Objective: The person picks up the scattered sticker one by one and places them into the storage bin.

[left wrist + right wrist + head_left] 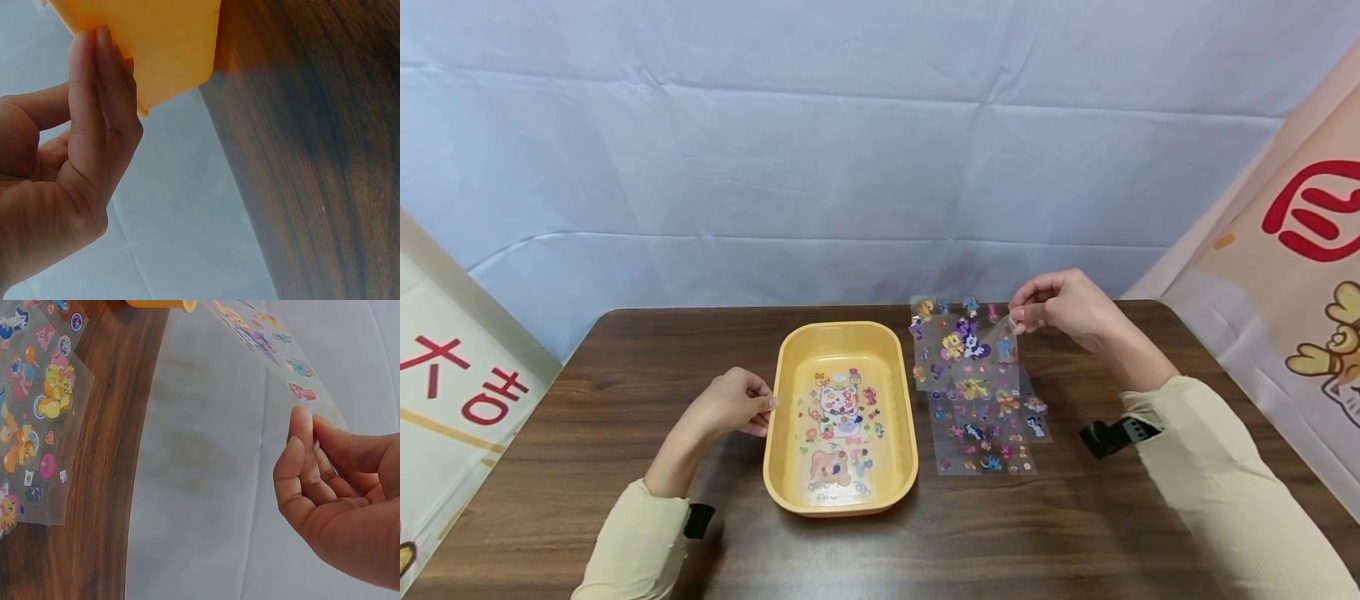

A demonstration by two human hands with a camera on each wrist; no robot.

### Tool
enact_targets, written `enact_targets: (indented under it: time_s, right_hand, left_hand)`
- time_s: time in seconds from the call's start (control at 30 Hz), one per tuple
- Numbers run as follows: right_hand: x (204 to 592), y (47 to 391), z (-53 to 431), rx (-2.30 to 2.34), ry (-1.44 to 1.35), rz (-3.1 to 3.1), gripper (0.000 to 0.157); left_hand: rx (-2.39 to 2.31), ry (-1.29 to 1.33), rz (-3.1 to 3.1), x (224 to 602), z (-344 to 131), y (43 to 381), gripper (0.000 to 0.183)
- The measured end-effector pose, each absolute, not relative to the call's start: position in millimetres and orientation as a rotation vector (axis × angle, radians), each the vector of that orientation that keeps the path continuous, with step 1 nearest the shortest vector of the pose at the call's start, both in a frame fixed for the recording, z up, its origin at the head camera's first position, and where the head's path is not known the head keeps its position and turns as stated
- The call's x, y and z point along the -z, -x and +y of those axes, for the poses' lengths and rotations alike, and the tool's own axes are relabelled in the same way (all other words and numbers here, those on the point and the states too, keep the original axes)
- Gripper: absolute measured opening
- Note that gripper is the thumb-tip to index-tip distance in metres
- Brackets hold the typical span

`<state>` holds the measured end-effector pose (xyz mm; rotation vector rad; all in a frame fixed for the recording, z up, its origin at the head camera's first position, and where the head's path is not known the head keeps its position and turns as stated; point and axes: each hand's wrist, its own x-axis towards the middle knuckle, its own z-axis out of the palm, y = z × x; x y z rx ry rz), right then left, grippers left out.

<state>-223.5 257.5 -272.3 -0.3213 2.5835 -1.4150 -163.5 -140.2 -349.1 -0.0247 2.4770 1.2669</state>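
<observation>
My right hand (1063, 310) pinches the corner of a clear sticker sheet (964, 343) printed with colorful ponies, lifted above the table. In the right wrist view that raised sticker sheet (275, 337) slants up from between thumb and fingers. Under it, more pony sticker sheets (985, 446) lie overlapping on the table. With thumb and fingers, my left hand (735, 403) grips the left rim of a yellow tray (782, 467). Inside the tray lie clear sheets with bear stickers (838, 412). The left wrist view shows the fingers against the outer wall of the tray (169, 56).
The brown wooden table (1015, 542) ends at a pale cloth backdrop (850, 183). Printed cloth panels (467, 375) stand at both sides. Black straps (1116, 435) show at the sleeve cuffs.
</observation>
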Motion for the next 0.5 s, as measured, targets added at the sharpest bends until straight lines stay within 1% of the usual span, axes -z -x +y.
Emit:
enact_targets:
  time_s: [0.17, 0.5]
  right_hand:
    - [270, 224, 259, 1.438, 0.344, 2.564, 0.018]
    - [269, 224, 260, 1.443, 0.393, 2.575, 0.02]
  left_hand:
    - [-1.262, 0.04, 2.488, 346, -136, 157, 0.015]
    - [-1.279, 0.05, 2.502, 354, -127, 151, 0.016]
